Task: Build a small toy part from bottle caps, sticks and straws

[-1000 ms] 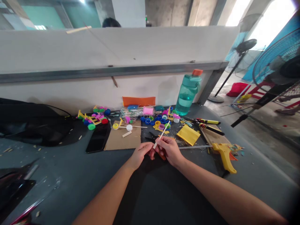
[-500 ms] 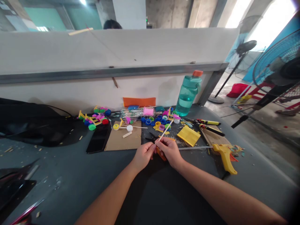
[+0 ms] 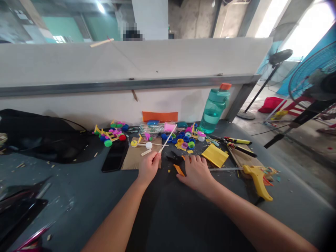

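Observation:
Pinched in my left hand (image 3: 149, 166) is a thin white stick (image 3: 168, 139), slanting up and to the right. My right hand (image 3: 197, 171) lies palm down over a pair of cutters (image 3: 175, 159) with black jaws and orange handles. Its thumb is apart from the fingers, and the fingertips touch or cover part of one handle. Left of the cutters, a cardboard piece (image 3: 131, 161) bears a white cap (image 3: 148, 145), a yellow cap (image 3: 134, 143) and a short flat wooden strip (image 3: 146, 152). Loose bottle caps (image 3: 185, 145) in several colours sit beyond the cutters.
A yellow glue gun (image 3: 258, 180) and yellow-black pliers (image 3: 241, 148) lie at right, near a yellow pad (image 3: 215, 155). A teal bottle (image 3: 213, 110) stands by the partition. A phone (image 3: 114, 157), small cap-wheeled models (image 3: 111, 134) and a black bag (image 3: 39, 136) are at left.
My hands have come apart. The left has moved left with the stick, while the right has let go of it and opened out over the cutters. The view has shifted slightly.

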{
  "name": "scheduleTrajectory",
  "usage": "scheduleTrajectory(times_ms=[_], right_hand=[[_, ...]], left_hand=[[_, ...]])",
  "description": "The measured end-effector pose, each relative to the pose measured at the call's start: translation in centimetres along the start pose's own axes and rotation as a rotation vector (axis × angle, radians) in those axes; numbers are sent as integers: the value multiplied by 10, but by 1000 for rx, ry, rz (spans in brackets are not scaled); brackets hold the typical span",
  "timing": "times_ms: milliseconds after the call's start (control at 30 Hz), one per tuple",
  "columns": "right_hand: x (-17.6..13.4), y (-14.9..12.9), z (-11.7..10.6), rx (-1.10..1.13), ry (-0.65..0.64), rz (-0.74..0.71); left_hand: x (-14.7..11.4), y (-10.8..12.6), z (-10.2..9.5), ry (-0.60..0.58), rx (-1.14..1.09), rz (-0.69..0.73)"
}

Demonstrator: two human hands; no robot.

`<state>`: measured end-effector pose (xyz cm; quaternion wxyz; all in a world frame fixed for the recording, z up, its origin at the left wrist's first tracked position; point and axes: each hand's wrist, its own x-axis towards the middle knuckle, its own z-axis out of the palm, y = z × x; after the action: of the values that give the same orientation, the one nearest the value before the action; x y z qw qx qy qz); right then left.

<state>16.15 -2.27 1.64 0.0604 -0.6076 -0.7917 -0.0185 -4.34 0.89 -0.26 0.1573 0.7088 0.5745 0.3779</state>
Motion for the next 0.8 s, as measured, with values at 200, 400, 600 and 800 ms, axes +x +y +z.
scheduleTrajectory(times_ms=[200, 400, 600, 800], right_hand=[[-3, -8, -3, -6, 11, 58], [-3, -9, -2, 75, 42, 98], [7, -7, 0, 652, -83, 155], [15, 4, -11, 1776, -715, 359]], left_hand=[[0, -3, 1, 42, 82, 67], [0, -6, 0, 70, 76, 14], [0, -5, 1, 88, 80, 2], [0, -3, 1, 103, 48, -34]])
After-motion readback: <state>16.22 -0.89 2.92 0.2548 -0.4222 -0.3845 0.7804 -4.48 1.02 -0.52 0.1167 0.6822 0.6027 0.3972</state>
